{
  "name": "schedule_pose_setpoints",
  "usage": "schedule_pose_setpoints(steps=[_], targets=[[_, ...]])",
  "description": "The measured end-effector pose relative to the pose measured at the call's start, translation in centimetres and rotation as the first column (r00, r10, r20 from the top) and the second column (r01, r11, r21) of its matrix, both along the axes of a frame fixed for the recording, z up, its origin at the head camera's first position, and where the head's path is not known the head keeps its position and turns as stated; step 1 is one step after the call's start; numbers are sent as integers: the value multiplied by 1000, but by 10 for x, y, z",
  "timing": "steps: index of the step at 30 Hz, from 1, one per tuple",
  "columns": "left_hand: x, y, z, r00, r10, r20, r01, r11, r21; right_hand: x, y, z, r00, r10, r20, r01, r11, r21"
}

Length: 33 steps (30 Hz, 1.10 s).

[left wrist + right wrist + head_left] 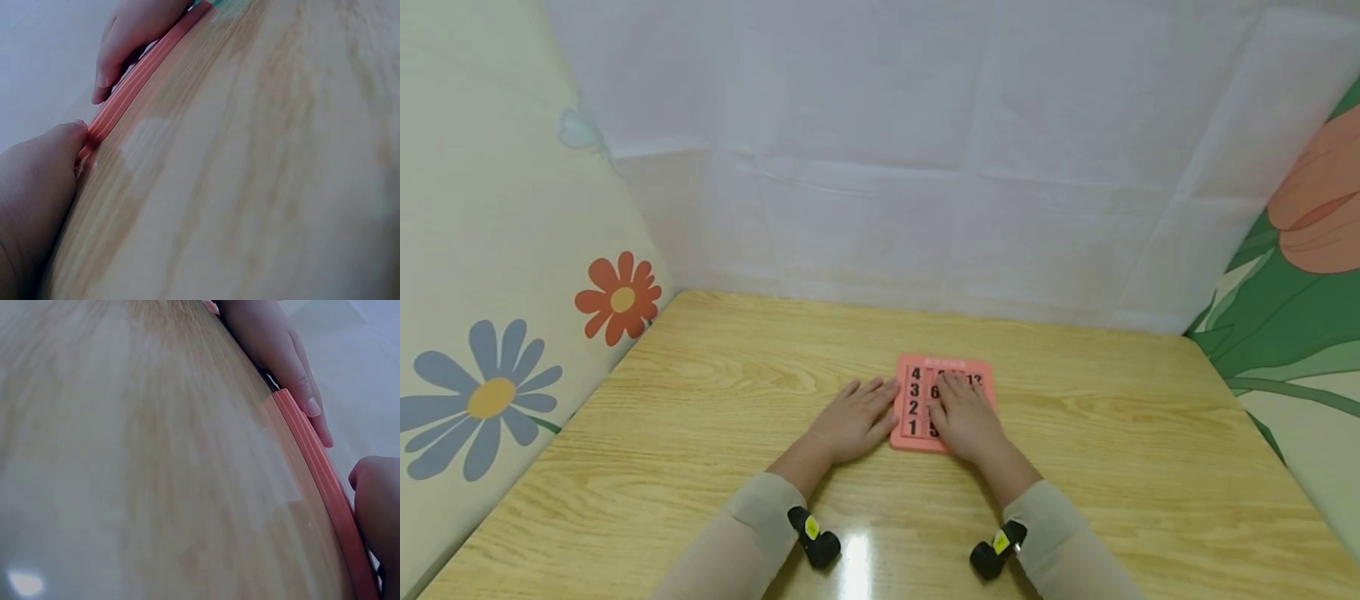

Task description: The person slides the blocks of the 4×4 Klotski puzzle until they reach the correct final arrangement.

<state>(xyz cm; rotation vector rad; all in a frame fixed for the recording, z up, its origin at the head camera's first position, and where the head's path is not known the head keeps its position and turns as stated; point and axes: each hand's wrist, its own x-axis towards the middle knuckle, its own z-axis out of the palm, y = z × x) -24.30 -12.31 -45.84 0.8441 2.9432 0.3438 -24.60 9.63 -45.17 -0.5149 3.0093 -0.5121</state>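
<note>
A pink number slide puzzle (945,363) lies flat on the wooden table. Black digits stand on its pink tiles, with 4, 3, 2, 1 down the left column. My left hand (852,421) rests at the puzzle's left edge, fingers extended, and its thumb touches the frame's side. Over the middle and right columns lies my right hand (967,417), its fingers on the tiles, hiding several of them. From low down, the left wrist view shows the frame's pink side (134,81) by the left thumb. In the right wrist view the same side (315,456) runs between both hands.
The wooden table (1112,433) spreads out on both sides of the puzzle. A white cloth (880,167) hangs behind it, with flower-printed panels (475,250) at left and right. Each sleeve carries a black wrist camera (823,550).
</note>
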Motion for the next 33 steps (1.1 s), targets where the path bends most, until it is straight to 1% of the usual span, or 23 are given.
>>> schedule_pose_setpoints(steps=[7,13,22,33], targets=[[1,0,1,1000,0,10,0,1000,2,1,5,-1,1000,-8,11,8,1000,-10],[1,0,1,1000,1,0,-1,1000,6,2,9,0,999,-23,25,23,1000,-18],[1,0,2,1000,4,4,-4,1000,2,2,14,0,999,-37,24,37,999,-20],[1,0,1,1000,4,-1,-4,1000,-3,2,19,-2,1000,-24,6,24,999,-31]])
